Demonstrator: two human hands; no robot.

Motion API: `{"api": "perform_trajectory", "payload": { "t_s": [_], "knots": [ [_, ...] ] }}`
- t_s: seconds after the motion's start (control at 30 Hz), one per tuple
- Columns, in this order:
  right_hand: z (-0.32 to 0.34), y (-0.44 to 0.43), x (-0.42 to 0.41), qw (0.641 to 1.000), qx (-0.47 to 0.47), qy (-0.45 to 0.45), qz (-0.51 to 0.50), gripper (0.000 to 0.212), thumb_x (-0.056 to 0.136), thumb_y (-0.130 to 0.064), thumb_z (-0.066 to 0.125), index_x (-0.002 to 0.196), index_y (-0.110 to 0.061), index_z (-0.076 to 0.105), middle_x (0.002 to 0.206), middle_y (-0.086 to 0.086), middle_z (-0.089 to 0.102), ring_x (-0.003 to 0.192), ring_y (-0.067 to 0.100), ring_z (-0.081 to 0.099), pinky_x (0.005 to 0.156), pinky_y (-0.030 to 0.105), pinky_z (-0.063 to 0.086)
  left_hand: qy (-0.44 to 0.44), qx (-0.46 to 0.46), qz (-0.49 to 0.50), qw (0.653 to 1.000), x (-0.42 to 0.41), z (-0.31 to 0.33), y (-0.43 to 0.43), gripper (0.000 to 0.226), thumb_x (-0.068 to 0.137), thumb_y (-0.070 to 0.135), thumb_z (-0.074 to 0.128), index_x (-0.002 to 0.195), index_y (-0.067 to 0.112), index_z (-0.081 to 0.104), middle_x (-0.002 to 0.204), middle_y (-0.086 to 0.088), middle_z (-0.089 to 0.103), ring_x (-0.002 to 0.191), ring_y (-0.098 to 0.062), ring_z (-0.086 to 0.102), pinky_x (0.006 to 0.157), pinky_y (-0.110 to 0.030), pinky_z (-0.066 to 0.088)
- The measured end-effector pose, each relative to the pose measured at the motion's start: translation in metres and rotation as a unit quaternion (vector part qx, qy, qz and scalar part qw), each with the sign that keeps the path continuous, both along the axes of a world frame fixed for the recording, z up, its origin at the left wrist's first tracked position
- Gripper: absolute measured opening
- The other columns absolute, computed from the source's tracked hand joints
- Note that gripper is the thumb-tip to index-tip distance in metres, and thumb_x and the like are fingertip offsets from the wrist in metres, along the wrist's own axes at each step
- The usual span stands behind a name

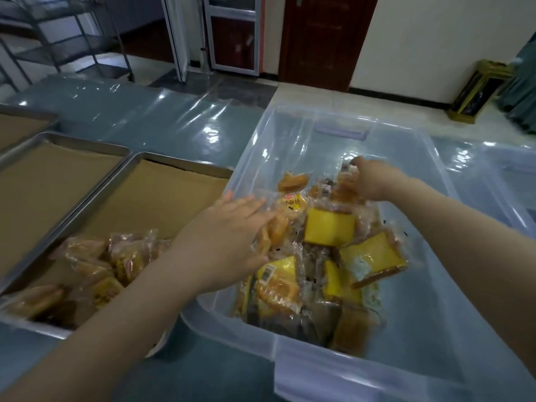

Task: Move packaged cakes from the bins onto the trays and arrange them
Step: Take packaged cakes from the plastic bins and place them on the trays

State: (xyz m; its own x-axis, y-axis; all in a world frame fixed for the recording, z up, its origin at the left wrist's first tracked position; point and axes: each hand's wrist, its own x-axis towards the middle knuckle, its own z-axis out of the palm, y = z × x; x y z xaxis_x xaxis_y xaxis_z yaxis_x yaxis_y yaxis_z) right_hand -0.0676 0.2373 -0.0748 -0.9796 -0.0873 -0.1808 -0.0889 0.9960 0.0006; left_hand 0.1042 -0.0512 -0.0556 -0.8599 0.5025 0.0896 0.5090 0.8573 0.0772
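A clear plastic bin (420,329) in the middle holds a heap of packaged cakes (327,250) in yellow and clear wrappers. My left hand (229,230) reaches over the bin's left wall, its fingers closed around a wrapped cake (275,230) on the pile's left side. At the far side of the heap my right hand (374,178) is curled on another wrapped cake (345,187). To the left, a metal tray (95,204) lined with brown paper carries several packaged cakes (95,268) at its near end.
Two more paper-lined metal trays (43,175) lie further left. A second clear bin (499,181) stands at the right. The table is covered in shiny plastic sheeting (150,117). A metal rack (66,39) and doors stand behind.
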Motion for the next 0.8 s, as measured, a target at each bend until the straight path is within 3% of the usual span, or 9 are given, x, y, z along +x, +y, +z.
{"api": "perform_trajectory", "payload": {
  "t_s": [0.17, 0.33, 0.47, 0.6, 0.8],
  "knots": [
    [-0.038, 0.002, -0.023, 0.993, -0.045, -0.007, -0.111, 0.069, 0.082, -0.052, 0.064, 0.134, -0.013, 0.039, 0.14, 0.022, 0.029, 0.126, 0.045, 0.034, 0.101, 0.047, 0.037, -0.01, -0.019, 0.006, 1.0, 0.002, 0.0, 0.0, 0.073, 0.087, 0.062, 0.033, 0.148, 0.034, 0.006, 0.157, 0.011, 0.009, 0.143, -0.006, 0.004, 0.108, -0.026, -0.017],
    [-0.067, -0.002, -0.01, 0.988, -0.096, -0.071, -0.1, 0.11, 0.062, -0.059, 0.079, 0.147, -0.031, 0.016, 0.143, 0.02, 0.027, 0.128, 0.046, 0.033, 0.104, 0.054, 0.036, -0.005, -0.032, 0.009, 0.999, 0.003, 0.002, 0.001, 0.071, 0.086, 0.062, 0.033, 0.148, 0.031, 0.017, 0.154, 0.009, 0.022, 0.142, -0.008, 0.013, 0.107, -0.027, -0.016],
    [-0.073, -0.007, -0.002, 0.992, -0.09, -0.064, -0.063, 0.101, 0.065, -0.053, 0.079, 0.146, -0.036, 0.021, 0.148, 0.016, 0.024, 0.132, 0.045, 0.029, 0.109, 0.054, 0.031, -0.014, -0.054, 0.017, 0.998, 0.004, 0.007, 0.003, 0.073, 0.079, 0.063, 0.024, 0.144, 0.029, 0.029, 0.147, 0.009, 0.036, 0.138, -0.01, 0.024, 0.107, -0.028, -0.014],
    [-0.07, -0.008, 0.012, 0.996, -0.062, -0.06, 0.001, 0.093, 0.068, -0.04, 0.08, 0.144, -0.032, 0.026, 0.149, 0.01, 0.026, 0.131, 0.042, 0.031, 0.105, 0.052, 0.037, -0.008, -0.108, 0.017, 0.994, 0.005, 0.006, 0.006, 0.069, 0.086, 0.063, 0.036, 0.146, 0.03, 0.024, 0.149, 0.008, 0.034, 0.141, -0.012, 0.018, 0.108, -0.031, -0.014],
    [-0.068, -0.009, 0.037, 0.997, 0.002, -0.039, 0.065, 0.084, 0.072, -0.028, 0.075, 0.14, -0.034, 0.027, 0.137, 0.008, 0.035, 0.118, 0.039, 0.044, 0.096, 0.048, 0.043, -0.038, -0.146, 0.038, 0.988, 0.004, 0.007, 0.015, 0.067, 0.086, 0.066, 0.034, 0.143, 0.032, 0.026, 0.149, 0.007, 0.033, 0.143, -0.015, 0.013, 0.111, -0.037, -0.014]
  ]
}}
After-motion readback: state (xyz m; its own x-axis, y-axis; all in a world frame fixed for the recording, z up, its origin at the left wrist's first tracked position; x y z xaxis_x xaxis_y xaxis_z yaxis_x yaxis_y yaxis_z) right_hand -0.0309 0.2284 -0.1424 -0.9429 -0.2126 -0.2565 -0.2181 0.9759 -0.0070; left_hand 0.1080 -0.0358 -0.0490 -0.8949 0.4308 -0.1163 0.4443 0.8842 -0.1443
